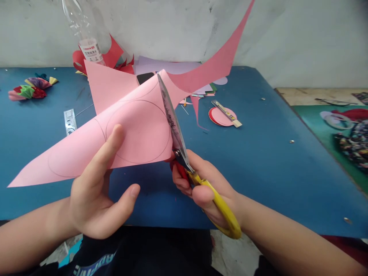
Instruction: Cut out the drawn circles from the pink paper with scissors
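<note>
A large pink paper sheet (138, 130) with drawn circles is held up over the blue table, its far edge curled and trimmed into curved strips. My left hand (97, 191) grips the paper from its lower edge, the index finger on the front and the other fingers hidden behind; the thumb stands free. In my right hand (207, 188) are scissors (221, 211) with yellow and red handles. Their blades lie across the paper beside the largest circle, tips pointing up to the curled edge.
On the blue table (258, 165) are paper discs (215, 117) under a small cutter (225, 112), a metal piece (69, 121) and colourful flowers (31, 90). A plastic bottle (91, 50), red scraps (113, 53) and stacked paper (169, 66) stand near the wall.
</note>
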`<move>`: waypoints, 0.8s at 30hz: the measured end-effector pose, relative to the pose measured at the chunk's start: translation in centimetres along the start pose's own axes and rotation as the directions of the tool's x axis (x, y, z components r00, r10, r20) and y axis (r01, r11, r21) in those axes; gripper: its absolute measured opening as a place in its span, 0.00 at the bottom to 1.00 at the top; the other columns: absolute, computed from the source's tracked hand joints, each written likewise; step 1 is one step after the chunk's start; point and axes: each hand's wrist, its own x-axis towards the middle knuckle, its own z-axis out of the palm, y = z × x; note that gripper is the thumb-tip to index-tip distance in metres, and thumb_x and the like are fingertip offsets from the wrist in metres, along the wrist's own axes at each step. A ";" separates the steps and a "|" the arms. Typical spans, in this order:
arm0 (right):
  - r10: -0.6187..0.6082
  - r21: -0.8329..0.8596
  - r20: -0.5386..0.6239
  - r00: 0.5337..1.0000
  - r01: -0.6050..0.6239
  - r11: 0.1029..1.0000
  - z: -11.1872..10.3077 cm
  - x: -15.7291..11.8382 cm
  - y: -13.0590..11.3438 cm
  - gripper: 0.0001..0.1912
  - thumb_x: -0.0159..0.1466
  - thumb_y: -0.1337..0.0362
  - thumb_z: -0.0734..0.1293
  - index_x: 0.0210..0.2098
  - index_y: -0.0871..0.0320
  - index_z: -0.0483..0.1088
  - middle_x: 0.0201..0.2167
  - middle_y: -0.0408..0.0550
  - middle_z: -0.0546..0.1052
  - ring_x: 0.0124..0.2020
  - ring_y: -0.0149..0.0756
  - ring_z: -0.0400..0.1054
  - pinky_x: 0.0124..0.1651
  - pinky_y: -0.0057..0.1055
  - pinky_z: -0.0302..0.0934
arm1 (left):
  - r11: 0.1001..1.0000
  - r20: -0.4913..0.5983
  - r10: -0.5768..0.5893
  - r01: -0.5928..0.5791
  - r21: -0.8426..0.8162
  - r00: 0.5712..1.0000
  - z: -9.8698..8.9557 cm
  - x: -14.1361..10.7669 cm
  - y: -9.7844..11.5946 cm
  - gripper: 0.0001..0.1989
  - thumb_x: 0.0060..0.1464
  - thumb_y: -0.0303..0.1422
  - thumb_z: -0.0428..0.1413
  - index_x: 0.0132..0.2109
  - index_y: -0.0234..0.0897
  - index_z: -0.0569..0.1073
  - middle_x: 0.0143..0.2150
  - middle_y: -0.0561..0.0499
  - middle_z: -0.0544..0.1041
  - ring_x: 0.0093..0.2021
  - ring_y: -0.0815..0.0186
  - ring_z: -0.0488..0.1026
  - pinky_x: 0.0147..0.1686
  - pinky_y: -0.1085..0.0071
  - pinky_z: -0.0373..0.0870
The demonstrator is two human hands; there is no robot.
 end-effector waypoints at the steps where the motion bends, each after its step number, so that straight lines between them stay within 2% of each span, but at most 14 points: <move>1: 0.018 -0.040 -0.002 1.000 -0.018 0.999 0.0 0.0 -0.2 0.41 0.62 0.22 0.61 0.52 0.50 0.68 0.28 0.36 0.63 0.24 0.29 0.51 0.23 0.28 0.49 | 1.000 0.001 0.019 -0.019 0.004 1.000 0.0 0.1 0.0 0.48 0.57 0.25 0.63 0.80 0.42 0.53 0.82 0.66 0.54 0.83 0.61 0.51 0.81 0.74 0.54; 4: 0.034 -0.064 -0.003 0.999 -0.034 0.997 -0.1 0.0 -0.5 0.45 0.61 0.20 0.60 0.56 0.50 0.69 0.27 0.36 0.62 0.24 0.29 0.51 0.23 0.29 0.49 | 1.000 -0.034 0.025 -0.026 -0.006 0.999 -0.1 0.3 0.0 0.47 0.56 0.27 0.63 0.79 0.40 0.56 0.81 0.66 0.57 0.82 0.61 0.53 0.79 0.75 0.56; 8: 0.046 -0.062 -0.023 0.999 -0.047 0.997 0.0 0.0 -0.5 0.48 0.59 0.19 0.61 0.57 0.51 0.70 0.27 0.36 0.62 0.23 0.30 0.51 0.23 0.30 0.49 | 0.998 -0.016 0.051 -0.052 -0.042 0.999 -0.2 0.4 -0.5 0.53 0.49 0.22 0.63 0.80 0.36 0.54 0.81 0.64 0.56 0.82 0.64 0.52 0.78 0.78 0.56; 12: 0.043 -0.093 -0.027 0.999 -0.045 0.995 0.0 0.0 -0.5 0.48 0.59 0.18 0.59 0.56 0.52 0.70 0.26 0.36 0.62 0.23 0.29 0.50 0.23 0.30 0.49 | 0.995 -0.025 0.098 -0.099 -0.032 0.995 -0.1 0.5 -0.8 0.53 0.47 0.22 0.61 0.79 0.32 0.54 0.81 0.61 0.57 0.82 0.63 0.52 0.79 0.76 0.54; 17: 0.037 -0.111 -0.027 0.999 -0.040 0.993 0.0 0.0 -0.5 0.49 0.59 0.18 0.59 0.56 0.52 0.70 0.26 0.36 0.62 0.23 0.29 0.51 0.23 0.29 0.49 | 0.996 -0.017 0.086 -0.086 0.021 0.996 -0.2 0.7 -0.6 0.53 0.47 0.24 0.64 0.79 0.37 0.55 0.80 0.64 0.58 0.81 0.60 0.55 0.77 0.73 0.58; 24: 0.071 -0.090 -0.036 0.997 -0.074 0.993 -0.1 -0.1 -0.3 0.51 0.56 0.16 0.60 0.55 0.52 0.71 0.26 0.36 0.62 0.23 0.30 0.51 0.24 0.30 0.49 | 0.995 -0.043 0.098 -0.097 0.023 0.994 -0.1 0.6 -0.7 0.52 0.49 0.24 0.62 0.79 0.37 0.55 0.80 0.63 0.59 0.81 0.62 0.55 0.77 0.72 0.57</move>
